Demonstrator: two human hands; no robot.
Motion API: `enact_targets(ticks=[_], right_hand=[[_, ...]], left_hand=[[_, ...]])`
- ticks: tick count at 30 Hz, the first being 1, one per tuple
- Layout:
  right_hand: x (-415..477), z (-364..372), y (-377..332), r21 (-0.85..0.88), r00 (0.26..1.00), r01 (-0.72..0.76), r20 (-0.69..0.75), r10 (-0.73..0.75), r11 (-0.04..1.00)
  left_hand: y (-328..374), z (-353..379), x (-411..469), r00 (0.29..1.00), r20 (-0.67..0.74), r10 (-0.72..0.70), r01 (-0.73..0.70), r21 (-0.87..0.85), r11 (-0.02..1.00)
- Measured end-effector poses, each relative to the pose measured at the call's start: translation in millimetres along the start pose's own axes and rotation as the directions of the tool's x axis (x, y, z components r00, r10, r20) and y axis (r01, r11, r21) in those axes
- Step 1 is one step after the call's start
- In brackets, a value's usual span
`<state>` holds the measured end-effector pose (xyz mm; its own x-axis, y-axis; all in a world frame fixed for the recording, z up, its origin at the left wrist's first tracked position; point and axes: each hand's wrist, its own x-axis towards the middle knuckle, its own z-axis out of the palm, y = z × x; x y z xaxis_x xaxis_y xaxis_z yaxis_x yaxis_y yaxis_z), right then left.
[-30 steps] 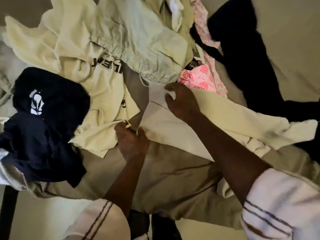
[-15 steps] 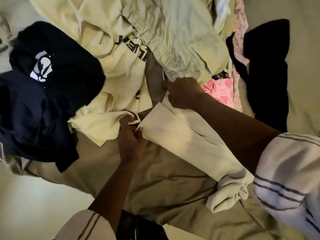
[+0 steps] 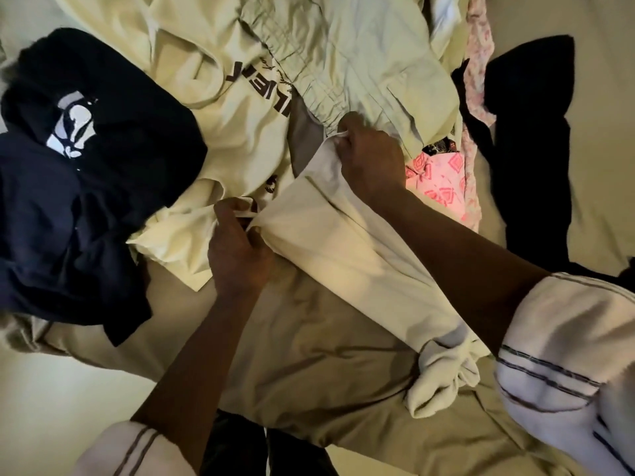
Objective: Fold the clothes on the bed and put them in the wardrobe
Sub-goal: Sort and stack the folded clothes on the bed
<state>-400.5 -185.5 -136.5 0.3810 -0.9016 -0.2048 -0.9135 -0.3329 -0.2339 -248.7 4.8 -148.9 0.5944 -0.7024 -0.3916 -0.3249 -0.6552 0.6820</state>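
We see both hands gripping one end of a cream cloth (image 3: 343, 255) on the bed (image 3: 604, 97). The left hand (image 3: 240, 249) has its fingers curled round the nearer corner. The right hand (image 3: 371, 163) pinches the farther corner in a closed fist. The edge is pulled taut between them. From there the cloth runs back toward us, under the right forearm, to a bunched end just beside the right sleeve (image 3: 567, 355). It lies on tan fabric (image 3: 309, 355). The gripped edge sits against a cream sweatshirt (image 3: 240, 132) with dark letters. A navy top (image 3: 86, 187) lies left of the left hand, a pink cloth (image 3: 436, 180) just right of the right hand, and a black garment (image 3: 529, 149) beyond that.
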Motion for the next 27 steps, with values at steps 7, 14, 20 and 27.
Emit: enact_targets(ticks=[7, 14, 20, 27], right_hand=[[-23, 24, -9, 0.174, 1.000, -0.016, -0.003, 0.016, 0.985], [-103, 33, -19, 0.332, 0.970, -0.075, -0.196, 0.147, 0.940], [-193, 46, -19, 0.509, 0.763, -0.353, -0.328, 0.557, 0.785], [-236, 76, 7, 0.458, 0.826, -0.481, -0.050, 0.562, 0.747]], left_hand=[[-11, 5, 13, 0.992, 0.087, 0.092, -0.094, 0.029, 0.995], [4, 1, -5, 0.991, 0.038, 0.129, -0.134, 0.250, 0.959], [29, 16, -26, 0.892, 0.139, 0.431, -0.438, 0.500, 0.747], [50, 29, 36, 0.919, 0.186, 0.346, -0.380, 0.652, 0.657]])
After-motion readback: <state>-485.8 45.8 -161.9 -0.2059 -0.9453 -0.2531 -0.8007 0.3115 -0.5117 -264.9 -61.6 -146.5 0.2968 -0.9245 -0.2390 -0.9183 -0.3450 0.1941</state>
